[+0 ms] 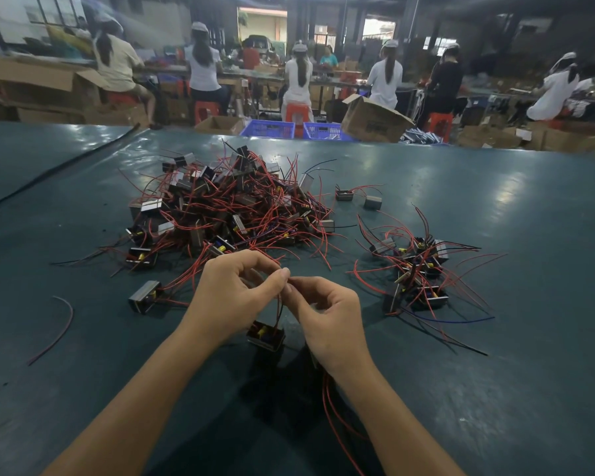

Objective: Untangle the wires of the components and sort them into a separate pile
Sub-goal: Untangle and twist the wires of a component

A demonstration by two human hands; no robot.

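In the head view, the left hand (236,297) and the right hand (327,316) are held close together above the dark green tabletop (529,207), thumb and forefinger tips almost meeting. Each grip is closed to a fine pinch on the thin wires (279,309) that rise from a small component (266,335), which hangs just below and between the two hands. Red wire ends (330,407) are seen trailing down beneath the right wrist. A large tangled pile (227,207) of components with red and black wires is spread just beyond the hands. A smaller sorted pile (416,273) lies to the right, well apart from the large one. A single component (144,297) rests to the left of the left hand, and a loose red wire (57,329) lies farther left.
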